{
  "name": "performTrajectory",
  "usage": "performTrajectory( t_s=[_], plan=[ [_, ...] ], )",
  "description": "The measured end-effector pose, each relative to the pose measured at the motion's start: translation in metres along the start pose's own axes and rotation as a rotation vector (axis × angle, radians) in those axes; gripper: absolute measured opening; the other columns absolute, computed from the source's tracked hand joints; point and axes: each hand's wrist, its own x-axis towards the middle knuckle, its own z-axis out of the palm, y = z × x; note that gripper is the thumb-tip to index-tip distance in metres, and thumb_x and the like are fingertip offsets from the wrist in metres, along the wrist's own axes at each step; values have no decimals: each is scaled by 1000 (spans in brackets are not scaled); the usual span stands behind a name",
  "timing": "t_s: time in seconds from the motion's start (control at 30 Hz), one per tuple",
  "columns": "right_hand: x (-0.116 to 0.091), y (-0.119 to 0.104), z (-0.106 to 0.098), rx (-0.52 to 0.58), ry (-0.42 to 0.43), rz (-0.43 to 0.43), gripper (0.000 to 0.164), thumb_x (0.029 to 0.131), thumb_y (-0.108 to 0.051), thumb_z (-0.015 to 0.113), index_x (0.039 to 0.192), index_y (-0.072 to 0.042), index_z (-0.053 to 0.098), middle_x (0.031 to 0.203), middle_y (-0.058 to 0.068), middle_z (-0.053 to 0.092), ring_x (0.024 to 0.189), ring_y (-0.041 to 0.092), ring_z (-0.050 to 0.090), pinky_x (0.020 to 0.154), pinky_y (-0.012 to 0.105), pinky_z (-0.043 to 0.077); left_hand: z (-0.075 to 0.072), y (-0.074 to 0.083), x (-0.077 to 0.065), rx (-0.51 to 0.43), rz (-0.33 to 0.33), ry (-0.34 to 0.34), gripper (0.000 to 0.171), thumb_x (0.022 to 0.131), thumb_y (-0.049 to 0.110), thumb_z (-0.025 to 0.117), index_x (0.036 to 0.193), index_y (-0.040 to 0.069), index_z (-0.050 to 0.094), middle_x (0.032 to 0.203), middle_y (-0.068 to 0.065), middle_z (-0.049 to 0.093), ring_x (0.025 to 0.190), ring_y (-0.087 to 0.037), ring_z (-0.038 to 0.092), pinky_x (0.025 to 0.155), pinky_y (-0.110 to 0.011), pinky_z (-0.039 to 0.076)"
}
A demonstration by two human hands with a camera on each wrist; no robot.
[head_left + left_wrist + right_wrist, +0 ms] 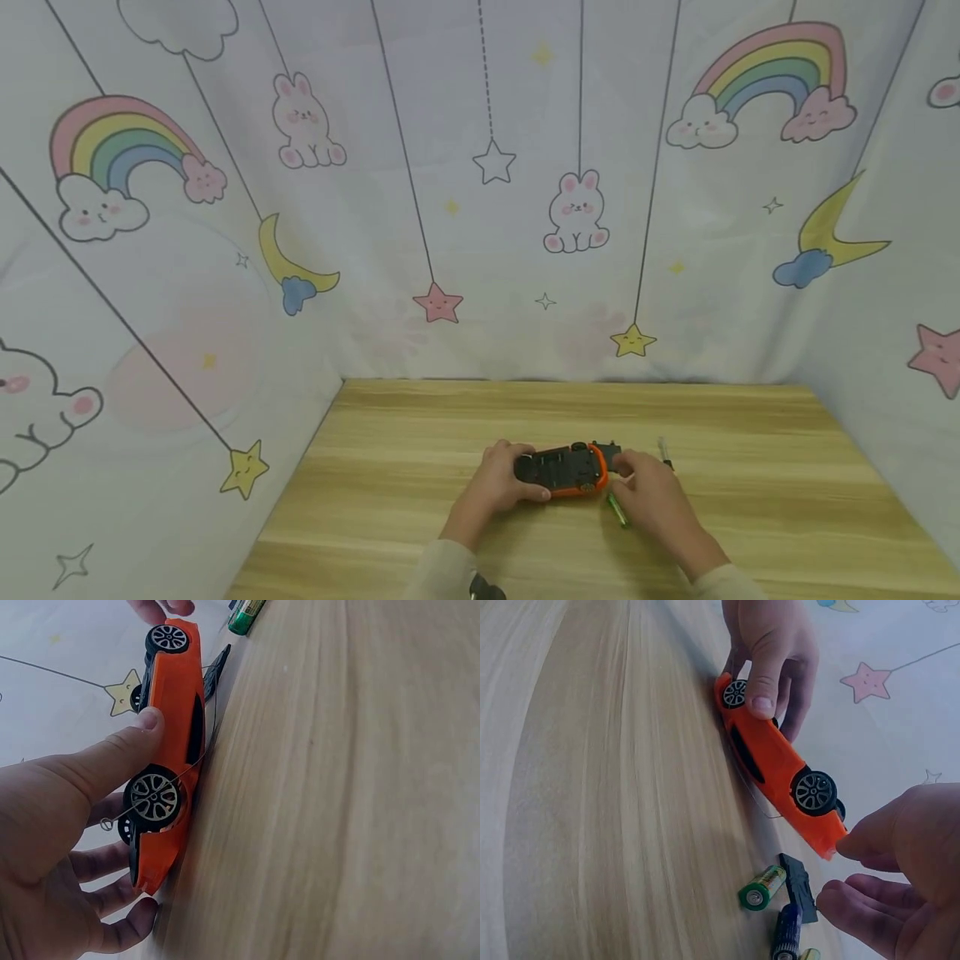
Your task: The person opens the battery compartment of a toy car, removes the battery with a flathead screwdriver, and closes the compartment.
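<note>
An orange toy car [562, 471] lies upside down on the table, its black underside and wheels facing up. My left hand [501, 479] grips one end, thumb along the near side and fingers round the far side. At the other end is my right hand [651, 492], thumb tip right at the car's orange edge [826, 841] and a gap between thumb and fingers. Beside those fingertips lies a flat black plastic piece [799, 885]. A green battery [617, 511] rests close by, next to a dark blue cylinder [786, 934]. A thin wire [215, 712] runs along the car.
A small tool with a clear part and a dark part [665, 454] lies beyond my right hand. The wood-grain table [375, 517] meets a printed cloth backdrop [487, 350] at the back and sides. A black object [486, 587] shows by the left sleeve.
</note>
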Motion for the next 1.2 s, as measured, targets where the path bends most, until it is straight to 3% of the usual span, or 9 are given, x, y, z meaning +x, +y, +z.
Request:
performTrajectory(
  t_s=[0.23,0.43,0.63,0.87,1.2],
  plan=[
    [5,-2,2,50,19,7,40,95,-15,64,134,-5,63,123,14,65,96,21,68,76,40,59,0,0,1,-9,-5,-1,76,70,45,94,136,20,65,123,-6,57,110,-23,48,97,-49,51],
    [9,1,12,98,40,-34,47,99,-24,68,141,-4,58,129,18,63,101,27,71,79,43,60,0,-2,1,-10,2,3,76,70,44,94,136,19,65,122,-6,56,109,-23,48,96,-49,51],
    [11,4,23,99,56,-54,48,95,-22,74,138,-6,61,126,16,66,95,23,72,79,41,61,2,-1,0,-6,-2,1,76,70,45,94,136,20,65,123,-6,57,110,-24,48,97,-50,51],
    [10,0,21,84,56,-36,41,94,-20,75,131,-7,67,124,16,68,93,21,71,77,41,61,3,-1,3,4,-3,1,76,70,44,95,136,20,65,123,-6,57,110,-23,48,99,-49,51],
    [7,5,24,124,63,-9,40,92,-15,76,129,-2,68,126,22,67,97,28,74,80,42,62,2,4,2,28,12,-14,77,71,43,94,138,20,64,121,-3,56,109,-21,47,96,-48,52]
  ],
)
